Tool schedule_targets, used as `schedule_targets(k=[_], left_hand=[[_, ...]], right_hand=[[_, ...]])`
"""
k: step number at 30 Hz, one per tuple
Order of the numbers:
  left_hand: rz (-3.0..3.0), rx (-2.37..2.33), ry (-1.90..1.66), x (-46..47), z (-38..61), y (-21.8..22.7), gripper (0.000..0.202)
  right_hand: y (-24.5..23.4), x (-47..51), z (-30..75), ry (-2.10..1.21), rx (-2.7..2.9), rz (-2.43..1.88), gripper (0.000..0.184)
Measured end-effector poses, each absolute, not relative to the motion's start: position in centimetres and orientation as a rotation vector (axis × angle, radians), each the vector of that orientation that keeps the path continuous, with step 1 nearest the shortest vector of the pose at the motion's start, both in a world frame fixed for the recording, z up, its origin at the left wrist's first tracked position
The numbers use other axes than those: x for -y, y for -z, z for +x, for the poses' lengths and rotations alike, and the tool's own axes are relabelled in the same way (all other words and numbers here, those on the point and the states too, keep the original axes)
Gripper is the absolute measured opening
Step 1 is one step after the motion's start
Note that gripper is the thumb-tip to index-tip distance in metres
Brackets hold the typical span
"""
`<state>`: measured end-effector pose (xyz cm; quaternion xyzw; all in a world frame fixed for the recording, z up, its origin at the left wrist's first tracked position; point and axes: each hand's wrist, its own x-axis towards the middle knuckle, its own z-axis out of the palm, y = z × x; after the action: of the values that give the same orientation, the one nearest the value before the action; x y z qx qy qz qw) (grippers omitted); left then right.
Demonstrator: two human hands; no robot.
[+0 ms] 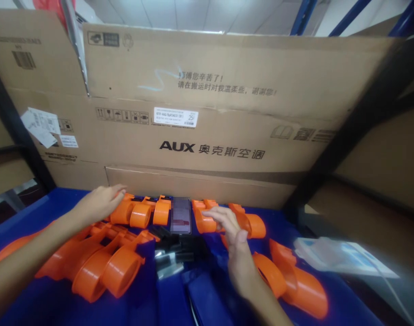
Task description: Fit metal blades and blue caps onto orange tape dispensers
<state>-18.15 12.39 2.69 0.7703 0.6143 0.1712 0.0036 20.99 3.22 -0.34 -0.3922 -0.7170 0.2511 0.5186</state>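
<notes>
My left hand [103, 200] reaches over the left of the blue surface, palm down with its fingers stretched out. Its fingertips are beside a back row of orange plastic ring-shaped parts [141, 214]; whether they touch is unclear. My right hand [232, 233] hovers near the middle right, fingers extended and thumb apart, holding nothing I can see. It partly covers an orange part [204, 223] behind it. More orange parts [121, 272] lie bunched under my left forearm. Others [305, 290] lie to the right of my right wrist. A phone [181, 218] sits between the two back groups.
Black and clear pieces [175, 253] lie in the middle, near folded blue material [207, 296]. At the right is a white-and-blue packet [339, 256]. A large cardboard sheet [210, 136] stands behind, with dark frame posts [329, 136] at the sides.
</notes>
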Motion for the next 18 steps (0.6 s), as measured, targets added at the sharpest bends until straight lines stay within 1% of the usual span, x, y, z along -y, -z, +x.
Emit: schedule_targets(k=[4, 8, 13, 18], left_hand=[[2.507, -1.832, -0.449, -12.2, -20.8, -4.1, 0.055], [2.554, -1.621, -0.403, -11.0, -20.8, -3.8, 0.063], [2.468, -1.500, -0.573, -10.2, -19.3, -2.7, 0.053], [2.577, -1.521, -0.544, -10.2, -19.3, -2.7, 0.056]], right_hand=[[0.2, -3.5, 21.1, -0.519, 1.663, -0.954, 0.071], [0.2, -3.8, 21.1, -0.470, 1.617, -0.961, 0.068], [-0.1, -3.8, 20.9, -0.443, 1.645, -0.940, 0.064], [-0.2, -3.6, 20.8, -0.437, 1.664, -0.933, 0.058]])
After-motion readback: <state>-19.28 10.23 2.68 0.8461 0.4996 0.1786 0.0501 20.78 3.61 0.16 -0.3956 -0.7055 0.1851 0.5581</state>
